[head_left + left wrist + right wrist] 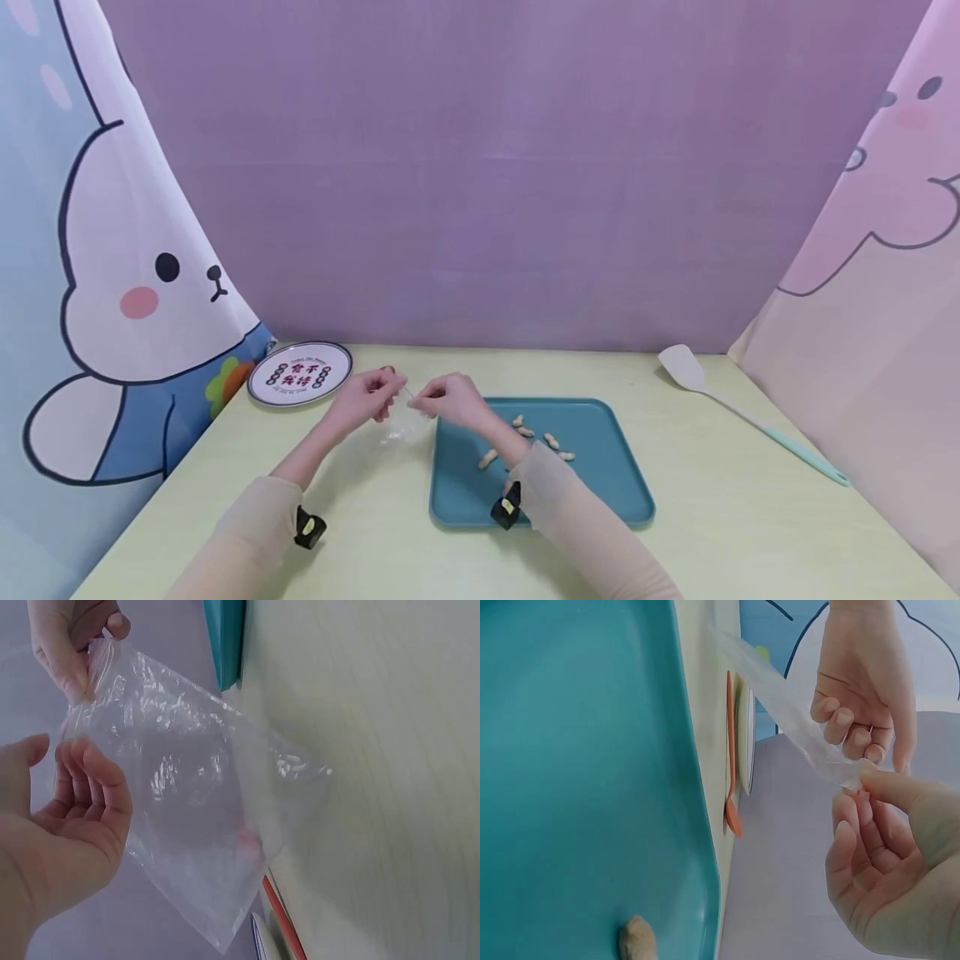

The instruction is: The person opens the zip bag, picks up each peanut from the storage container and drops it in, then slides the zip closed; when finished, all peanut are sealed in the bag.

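Between my two hands hangs a clear plastic bag [187,772], its top edge stretched from one hand to the other and its body drooping toward the table. My right hand [453,400] pinches one end of that edge between thumb and fingers, as the right wrist view shows. With curled fingers, my left hand [365,398] holds the edge's other end; the exact grip is partly hidden. The bag looks flat, with nothing inside it. Below my right forearm lies a teal tray [461,492] with several unshelled peanuts [551,441] on it.
A white plate [300,373] with red lettering lies at the back left. Near it is an orange spoon [731,757], mostly hidden behind my left hand in the head view. A white spatula [682,367] with a mint handle lies at the right. A purple curtain [487,167] closes the back.
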### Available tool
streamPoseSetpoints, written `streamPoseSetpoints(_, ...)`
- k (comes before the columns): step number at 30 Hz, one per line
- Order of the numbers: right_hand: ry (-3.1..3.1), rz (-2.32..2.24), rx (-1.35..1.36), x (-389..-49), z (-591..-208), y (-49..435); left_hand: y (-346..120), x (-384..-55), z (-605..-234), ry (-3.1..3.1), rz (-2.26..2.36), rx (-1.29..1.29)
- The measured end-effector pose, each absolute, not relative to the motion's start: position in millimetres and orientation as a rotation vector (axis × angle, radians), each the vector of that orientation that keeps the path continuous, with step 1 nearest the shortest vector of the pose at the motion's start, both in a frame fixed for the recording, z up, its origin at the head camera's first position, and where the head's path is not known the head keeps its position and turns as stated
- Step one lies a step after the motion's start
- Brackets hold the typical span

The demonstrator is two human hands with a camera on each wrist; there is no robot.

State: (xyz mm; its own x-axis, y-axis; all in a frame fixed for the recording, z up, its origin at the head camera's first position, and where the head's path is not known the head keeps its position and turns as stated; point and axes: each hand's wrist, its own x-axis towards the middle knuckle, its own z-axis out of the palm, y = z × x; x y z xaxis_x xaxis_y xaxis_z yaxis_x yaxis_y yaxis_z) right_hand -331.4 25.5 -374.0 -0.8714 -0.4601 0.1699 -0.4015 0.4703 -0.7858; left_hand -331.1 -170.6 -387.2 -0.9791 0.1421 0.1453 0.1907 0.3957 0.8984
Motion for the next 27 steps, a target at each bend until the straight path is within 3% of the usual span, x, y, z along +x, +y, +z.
streamPoseSetpoints(20,2.482,-1.565,-0.790,-337.4,-380.2,29.7,-172.8,-329.3,-386.4,-2.535,-1.800,-0.669)
streamPoseSetpoints(27,2.555,-1.557,-0.826,-334.9,-377.2,29.5,-174.1,-330.2,-384.5,-2.583,-1.740,-0.673)
